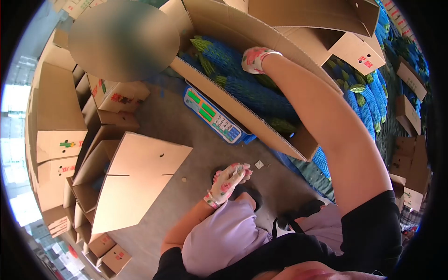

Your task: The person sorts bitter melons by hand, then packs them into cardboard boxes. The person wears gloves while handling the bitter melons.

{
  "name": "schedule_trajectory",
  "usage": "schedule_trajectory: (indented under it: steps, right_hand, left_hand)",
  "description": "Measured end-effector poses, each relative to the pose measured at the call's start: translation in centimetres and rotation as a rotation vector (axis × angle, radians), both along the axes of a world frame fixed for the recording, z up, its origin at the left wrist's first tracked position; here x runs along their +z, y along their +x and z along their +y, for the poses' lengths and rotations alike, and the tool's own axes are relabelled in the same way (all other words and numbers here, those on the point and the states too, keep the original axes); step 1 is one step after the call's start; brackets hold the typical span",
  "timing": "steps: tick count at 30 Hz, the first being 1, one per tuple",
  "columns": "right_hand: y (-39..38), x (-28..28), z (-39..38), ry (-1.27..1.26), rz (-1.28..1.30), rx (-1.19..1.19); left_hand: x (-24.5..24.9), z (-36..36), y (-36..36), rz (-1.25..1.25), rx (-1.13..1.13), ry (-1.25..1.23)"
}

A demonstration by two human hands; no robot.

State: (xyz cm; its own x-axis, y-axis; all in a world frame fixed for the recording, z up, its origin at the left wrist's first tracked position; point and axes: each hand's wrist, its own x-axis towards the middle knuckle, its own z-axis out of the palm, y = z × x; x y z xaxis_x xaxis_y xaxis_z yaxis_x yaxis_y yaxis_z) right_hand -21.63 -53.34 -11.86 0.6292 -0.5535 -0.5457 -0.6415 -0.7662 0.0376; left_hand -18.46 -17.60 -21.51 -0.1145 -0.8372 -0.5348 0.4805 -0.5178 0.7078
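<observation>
My right hand (255, 59), in a white glove with a red floral pattern, reaches into a large open cardboard box (233, 100). It rests at the blue-netted green vegetables (228, 58) inside, by the box's far wall; its fingertips are hidden. My left hand (229, 181), gloved alike, hangs over the floor near my knee, fingers loosely bent and a little apart, with nothing visible in it. Beside the box's near wall is a blue and white scale (212, 114) with green displays and a keypad.
Cardboard boxes (60, 102) are stacked at the left, with a large open flap (140, 179) jutting out. More netted vegetables (368, 100) lie to the right of the box. An empty-looking carton (317, 14) stands beyond it. A blurred round patch covers the upper left.
</observation>
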Motion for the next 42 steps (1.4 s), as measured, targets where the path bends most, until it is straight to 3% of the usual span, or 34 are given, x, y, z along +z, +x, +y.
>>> schedule_trajectory:
  steps: [1,5,8,9,10,12,16,18,19,21,22,23,24,26,29,30,31,34,35,37,38,39,41,42]
  right_hand:
    - [0.3,-0.7,-0.2,0.004,0.13,0.003]
    - [-1.8,-4.2,-0.7,0.115,0.096,-0.031]
    - [-4.0,-5.6,-1.7,0.233,-0.144,-0.033]
    - [-3.4,-3.6,0.1,0.258,-0.22,-0.569]
    - [-3.2,-2.5,0.3,0.252,-0.218,-0.57]
    - [-3.1,-1.3,0.9,0.491,-0.254,-0.627]
    - [-2.8,-0.5,2.1,0.412,-0.317,-0.673]
    - [-3.2,-2.5,1.2,0.071,-0.362,-0.414]
    - [-3.2,-0.6,2.0,0.067,-0.362,-0.422]
    - [-3.1,3.3,2.9,0.106,-0.532,-0.725]
    - [-4.4,3.8,2.5,0.148,-0.671,-0.746]
    - [-6.6,2.6,1.1,0.276,-0.934,-0.707]
    - [-8.9,5.4,2.8,0.343,-1.054,-0.644]
    - [-14.2,11.6,7.1,0.436,-1.276,-0.839]
    - [-24.2,15.4,10.1,0.699,-1.378,-0.868]
    - [-27.1,14.6,10.5,0.317,-1.357,-0.553]
    - [-32.1,13.3,11.0,0.367,-1.377,-0.589]
    - [-38.2,10.8,14.6,0.083,-1.167,-0.823]
    - [-40.9,8.8,15.3,0.139,-1.039,-0.909]
    - [-45.4,1.6,18.4,0.19,-1.175,-1.2]
    - [-47.8,-0.8,19.3,0.32,-1.007,-1.14]
    - [-50.4,-4.9,20.4,0.462,-1.082,-1.157]
    - [-51.3,-8.6,22.1,0.352,-0.8,-1.16]
    - [-52.5,-11.2,22.6,0.199,-0.622,-1.045]
  left_hand:
    - [-0.3,0.2,0.3,-0.007,0.005,0.016]
    - [-1.2,1.0,1.6,0.006,0.003,-0.008]
    - [-1.5,1.1,2.1,0.034,0.032,-0.005]
    - [-1.5,1.1,2.0,0.034,0.033,-0.001]
    - [-1.6,1.1,2.0,0.034,0.034,0.006]
    - [-1.1,1.1,2.0,0.047,0.049,-0.016]
    - [-0.9,1.4,1.8,0.039,0.081,-0.045]
    - [-0.9,1.4,1.5,0.044,0.086,-0.089]
    - [-0.9,1.4,1.3,0.048,0.099,-0.126]
    - [-0.9,1.3,1.1,0.023,0.101,-0.125]
    - [-0.8,1.3,1.0,0.0,0.107,-0.117]
    - [-0.7,1.3,0.9,-0.028,0.12,-0.116]
    - [-0.2,1.2,0.8,-0.054,0.131,-0.073]
    - [0.0,1.2,0.7,-0.055,0.13,-0.088]
    - [-0.3,1.1,0.7,-0.077,0.099,-0.08]
    - [-0.2,0.9,0.6,-0.085,0.085,-0.071]
    - [-0.1,0.8,0.3,-0.09,0.056,-0.071]
    - [0.1,0.1,-0.6,-0.12,0.018,-0.027]
    - [0.0,-0.2,-0.8,-0.133,-0.01,-0.029]
    - [0.3,-0.7,-1.8,-0.185,-0.047,0.002]
    - [0.3,-0.9,-2.2,-0.191,-0.061,0.002]
    - [0.1,-1.0,-2.3,-0.188,-0.067,-0.007]
    - [0.2,-1.2,-3.1,-0.227,-0.065,0.034]
    - [0.4,-1.4,-3.4,-0.231,-0.081,0.035]
